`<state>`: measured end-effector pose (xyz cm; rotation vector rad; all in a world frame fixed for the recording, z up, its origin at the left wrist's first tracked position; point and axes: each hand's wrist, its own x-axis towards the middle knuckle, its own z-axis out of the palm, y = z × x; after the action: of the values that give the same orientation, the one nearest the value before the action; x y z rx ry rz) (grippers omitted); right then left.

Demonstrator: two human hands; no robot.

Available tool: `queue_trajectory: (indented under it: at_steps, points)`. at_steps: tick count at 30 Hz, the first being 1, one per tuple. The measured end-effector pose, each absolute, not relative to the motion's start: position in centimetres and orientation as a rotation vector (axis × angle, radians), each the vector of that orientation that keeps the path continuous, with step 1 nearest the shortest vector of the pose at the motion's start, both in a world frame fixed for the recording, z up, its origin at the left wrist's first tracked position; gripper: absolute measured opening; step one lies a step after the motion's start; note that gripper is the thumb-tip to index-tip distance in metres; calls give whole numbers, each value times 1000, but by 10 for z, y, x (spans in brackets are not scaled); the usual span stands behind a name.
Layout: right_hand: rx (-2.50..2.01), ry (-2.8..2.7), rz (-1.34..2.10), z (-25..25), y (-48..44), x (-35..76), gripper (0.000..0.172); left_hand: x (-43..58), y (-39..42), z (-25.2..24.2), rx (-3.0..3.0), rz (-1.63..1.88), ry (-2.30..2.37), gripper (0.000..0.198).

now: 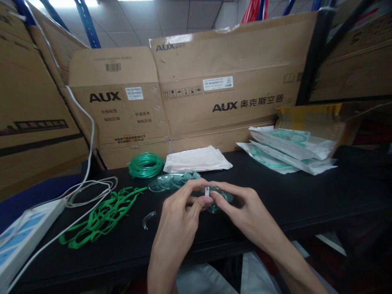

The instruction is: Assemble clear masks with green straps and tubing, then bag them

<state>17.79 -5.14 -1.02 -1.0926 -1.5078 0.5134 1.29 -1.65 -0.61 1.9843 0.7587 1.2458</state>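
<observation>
My left hand and my right hand meet above the table's front part, thumbs and fingers pinched together. Between the fingertips shows a small silvery-white strip, with the left thumb and forefinger on it. The right fingers grip a translucent green plastic mask, partly hidden behind them. Just beyond my left hand lie more clear green masks, nested in a row. A few thin, bent, shiny strips rest on the table left of my left hand.
Green elastic straps lie tangled at left, near a white power strip and its cable. Behind are coiled green tubing, white packets and bagged tubing sets. Cardboard walls the black table's back.
</observation>
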Motion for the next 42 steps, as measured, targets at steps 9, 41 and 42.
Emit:
queue_trajectory:
  at_steps: [9,41,42]
  points:
    - [-1117,-1573,579,-10,-50,181,29,11,-16,-3,1943,1214,817,24]
    - [-1134,-1764,571,7,-64,203,26,-8,-12,-3,2340,1261,803,35]
    - [-1142,-1764,568,7,-64,203,23,-8,-12,-3,2340,1264,785,34]
